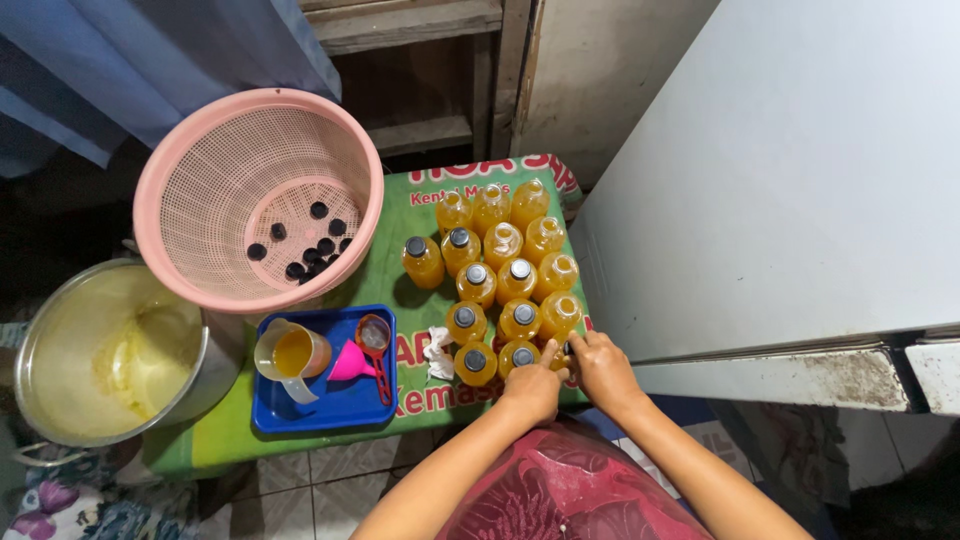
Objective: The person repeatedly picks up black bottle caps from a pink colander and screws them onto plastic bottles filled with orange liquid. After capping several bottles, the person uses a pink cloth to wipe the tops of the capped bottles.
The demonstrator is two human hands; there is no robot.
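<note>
— Bottles (505, 270) of orange liquid, a whole cluster on the green cloth (395, 275), and both hands work the one at the cluster's five o'clock corner.

— Take me round from the big things down.

— Biggest is the white cabinet (790, 180) at three o'clock. Then the pink basket (258, 200) at ten o'clock, tipped on its side so the black caps (310, 250) pool at the low edge, easy to reach, I'd judge. At eight o'clock the steel pot (110, 350), yellow liquid low inside it. Then the blue tray (325, 395) at seven o'clock holding a jug (290, 355), a pink funnel (350, 365) and a small red strainer (375, 335); kept there, it seems, to catch drips.

— And the bottles themselves?

— Nearer ones wear black caps, the far ones at twelve o'clock stand uncapped. Packed tight, touching each other.

— The hands?

— Left hand (532, 388) is curled round the corner bottle (556, 357), steadying it. Right hand (603, 365) sits over the top, fingers closed as if pinching a cap, though the knuckles hide it, so I can't swear to that.
</note>
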